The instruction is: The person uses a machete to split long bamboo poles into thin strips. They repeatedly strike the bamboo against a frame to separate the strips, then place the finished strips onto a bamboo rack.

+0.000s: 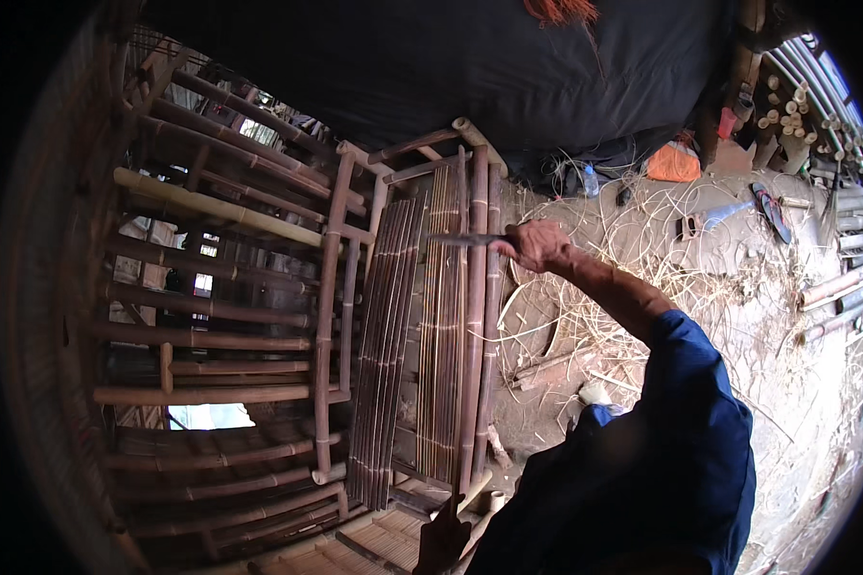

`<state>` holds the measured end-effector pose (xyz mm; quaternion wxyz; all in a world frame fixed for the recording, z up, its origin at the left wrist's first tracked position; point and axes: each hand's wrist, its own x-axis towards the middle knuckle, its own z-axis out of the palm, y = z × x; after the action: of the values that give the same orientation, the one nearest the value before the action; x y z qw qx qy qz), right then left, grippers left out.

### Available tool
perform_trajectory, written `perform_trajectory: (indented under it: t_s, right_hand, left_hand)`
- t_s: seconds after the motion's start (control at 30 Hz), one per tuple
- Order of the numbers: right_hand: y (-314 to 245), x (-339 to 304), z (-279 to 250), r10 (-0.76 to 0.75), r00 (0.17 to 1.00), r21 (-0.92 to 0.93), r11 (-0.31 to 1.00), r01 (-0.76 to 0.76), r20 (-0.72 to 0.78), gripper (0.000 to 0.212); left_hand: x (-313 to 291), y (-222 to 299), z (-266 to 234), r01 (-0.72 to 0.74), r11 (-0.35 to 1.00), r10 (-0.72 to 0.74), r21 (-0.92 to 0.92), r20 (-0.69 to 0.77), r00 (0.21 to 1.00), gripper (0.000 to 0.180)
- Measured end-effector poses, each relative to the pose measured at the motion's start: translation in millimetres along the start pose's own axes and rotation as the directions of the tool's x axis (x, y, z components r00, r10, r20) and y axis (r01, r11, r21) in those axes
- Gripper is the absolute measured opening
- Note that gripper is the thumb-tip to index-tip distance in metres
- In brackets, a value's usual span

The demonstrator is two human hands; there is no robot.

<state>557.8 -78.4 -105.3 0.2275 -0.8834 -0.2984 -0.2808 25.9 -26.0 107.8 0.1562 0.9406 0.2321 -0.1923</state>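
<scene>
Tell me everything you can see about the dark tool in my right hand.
The dark tool is long, narrow and knife-like, with a blade that looks like metal; blur hides its edge and tip. It points left, almost straight across the picture, from the right hand, which grips its near end and hides most of any handle. It crosses in front of the bamboo rails and narrow slats; whether it touches them can't be told.

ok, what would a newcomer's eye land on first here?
Probably the right hand, gripping a dark, blade-like tool over the brown bamboo slats near the middle. Then the tangle of pale strips across the floor on the right, and the orange sack at upper right.
</scene>
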Motion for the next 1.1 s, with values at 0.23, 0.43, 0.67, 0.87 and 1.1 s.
perform_trajectory:
  t_s: [0.23, 0.43, 0.67, 0.87, 1.1]
  right_hand:
    - [70, 107, -40, 0.329, 0.805, 0.122, 0.891, -0.438, 0.494, 0.073]
    - [119, 124, -48, 0.642, 0.657, 0.183, 0.646, -0.741, 0.395, 0.087]
    - [-24, -25, -42, 0.278, 0.83, 0.546, 0.646, -0.534, 0.483, 0.066]
    - [-207, -129, -123, -0.282, 0.707, 0.624, 0.729, -0.282, 0.649, 0.058]
    - [-106, -53, -70, 0.193, 0.728, 0.345, 0.782, -0.519, 0.658, 0.072]
  left_hand:
    - [16, -17, -7, 0.05, 0.922, -0.05, -0.384, 0.011, 0.999, 0.048]
    - [25, -38, 11, 0.07, 0.82, -0.095, -0.567, -0.014, 0.995, 0.063]
    - [159, -58, 26, -0.278, 0.808, 0.073, -0.52, -0.379, 0.922, 0.083]
    - [232, -17, -20, -0.21, 0.365, -0.047, -0.907, -0.244, 0.969, 0.068]
    - [161, -10, -6, -0.255, 0.531, 0.177, -0.808, -0.188, 0.966, 0.072]
